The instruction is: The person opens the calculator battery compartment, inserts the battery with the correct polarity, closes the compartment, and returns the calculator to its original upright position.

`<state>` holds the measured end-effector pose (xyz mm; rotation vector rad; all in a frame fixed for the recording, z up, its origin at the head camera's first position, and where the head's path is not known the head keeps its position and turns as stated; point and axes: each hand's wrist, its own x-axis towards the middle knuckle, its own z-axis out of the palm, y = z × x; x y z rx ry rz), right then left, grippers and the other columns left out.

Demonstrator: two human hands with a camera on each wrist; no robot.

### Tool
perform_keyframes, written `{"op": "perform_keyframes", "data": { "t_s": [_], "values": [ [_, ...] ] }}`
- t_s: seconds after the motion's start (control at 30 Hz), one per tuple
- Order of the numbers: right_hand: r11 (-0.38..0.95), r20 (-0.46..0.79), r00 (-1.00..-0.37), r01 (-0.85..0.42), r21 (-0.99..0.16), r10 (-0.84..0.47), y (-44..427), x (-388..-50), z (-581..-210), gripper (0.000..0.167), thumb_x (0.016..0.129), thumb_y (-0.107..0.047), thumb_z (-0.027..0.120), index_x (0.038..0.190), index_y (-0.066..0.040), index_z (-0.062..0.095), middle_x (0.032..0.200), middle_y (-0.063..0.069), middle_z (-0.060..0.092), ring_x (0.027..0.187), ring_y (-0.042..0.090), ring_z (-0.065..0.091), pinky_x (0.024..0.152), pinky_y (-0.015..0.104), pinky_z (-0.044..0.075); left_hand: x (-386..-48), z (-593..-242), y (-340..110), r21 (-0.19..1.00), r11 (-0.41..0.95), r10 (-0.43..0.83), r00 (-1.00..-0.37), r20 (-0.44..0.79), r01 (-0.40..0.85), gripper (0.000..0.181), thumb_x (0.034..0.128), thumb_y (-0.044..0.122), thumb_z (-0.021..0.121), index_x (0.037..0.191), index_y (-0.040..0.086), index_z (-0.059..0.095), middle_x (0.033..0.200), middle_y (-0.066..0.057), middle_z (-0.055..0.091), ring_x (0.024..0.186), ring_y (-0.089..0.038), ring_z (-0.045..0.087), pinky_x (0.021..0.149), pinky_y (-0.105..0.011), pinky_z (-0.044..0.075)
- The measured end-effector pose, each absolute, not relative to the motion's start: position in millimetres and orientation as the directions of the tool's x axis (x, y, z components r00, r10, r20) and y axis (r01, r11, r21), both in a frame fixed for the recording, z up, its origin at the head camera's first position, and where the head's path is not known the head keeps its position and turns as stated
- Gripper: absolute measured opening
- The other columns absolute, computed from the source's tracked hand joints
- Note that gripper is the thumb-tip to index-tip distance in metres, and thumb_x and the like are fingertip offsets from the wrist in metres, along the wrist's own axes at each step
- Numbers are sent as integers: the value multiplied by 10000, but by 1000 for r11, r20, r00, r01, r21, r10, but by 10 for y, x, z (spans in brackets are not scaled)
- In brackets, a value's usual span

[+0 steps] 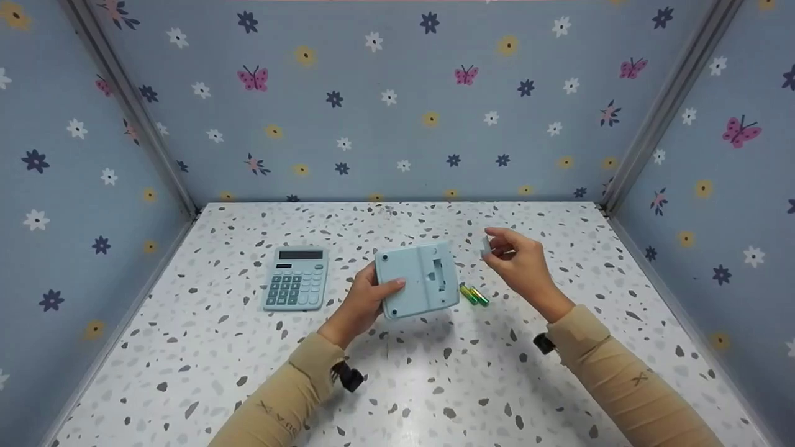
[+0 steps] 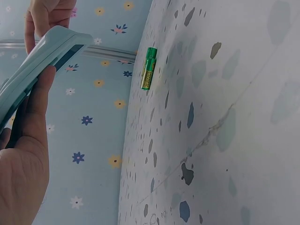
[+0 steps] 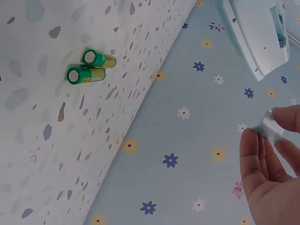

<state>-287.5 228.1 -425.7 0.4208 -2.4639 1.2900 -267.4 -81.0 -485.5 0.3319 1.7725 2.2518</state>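
"Hands, now?"
"My left hand (image 1: 360,307) grips a pale-blue plastic calculator (image 1: 407,292), underside facing me; my right hand (image 1: 522,261) pinches a small pale-blue plastic cover (image 1: 486,246)."
"And the two green-and-gold cylindrical batteries (image 1: 480,297)?"
"On the white speckled bench (image 1: 410,397), left of my right hand, the nearer one, and closer to me; long axes slant away leftward. Battery compartment (image 1: 438,274): uncovered, no batteries visible inside!"

calcs (image 1: 413,279) x2 | batts (image 3: 86,75) x2 | blue pc (image 3: 269,126) x1 | sleeves (image 1: 640,379) x2
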Motion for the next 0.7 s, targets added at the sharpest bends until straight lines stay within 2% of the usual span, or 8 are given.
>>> {"op": "perform_keyframes", "data": {
  "t_s": [0.27,0.4,0.57,0.7],
  "values": [
    [575,370,-926,-342,-743,-73,2440,-2948,-4319,359,954,18,766,1310,45,728,1132,244,760,1039,335,729,861,138,576,-2677,-4847,-813,973,-220,331,-944,6,-71,647,1057,107,667,1643,60,396,1581,-226,546,1340,-306,648,1116,-497,592],
    [585,365,-928,-334,-740,-68,2538,-2997,-4363,373,958,18,756,1327,63,725,1139,253,767,1052,350,732,839,89,548,-2677,-4847,-804,974,-216,334,-943,4,-72,662,1056,111,670,1653,71,386,1596,-223,536,1360,-317,634,1127,-511,583],
    [602,356,-932,-323,-730,-67,2649,-3050,-4409,360,965,23,746,1324,58,740,1161,258,780,1046,342,734,816,40,511,-2675,-4854,-801,974,-213,333,-943,-3,-78,642,1060,112,667,1642,71,399,1574,-218,560,1329,-294,660,1112,-487,596],
    [620,340,-937,-312,-720,-77,2715,-3078,-4416,337,972,13,742,1306,61,750,1192,271,777,1051,343,732,818,53,509,-2674,-4863,-804,973,-215,329,-944,-9,-84,610,1067,115,660,1623,63,416,1543,-214,584,1290,-271,685,1093,-459,610]
  ]
}}
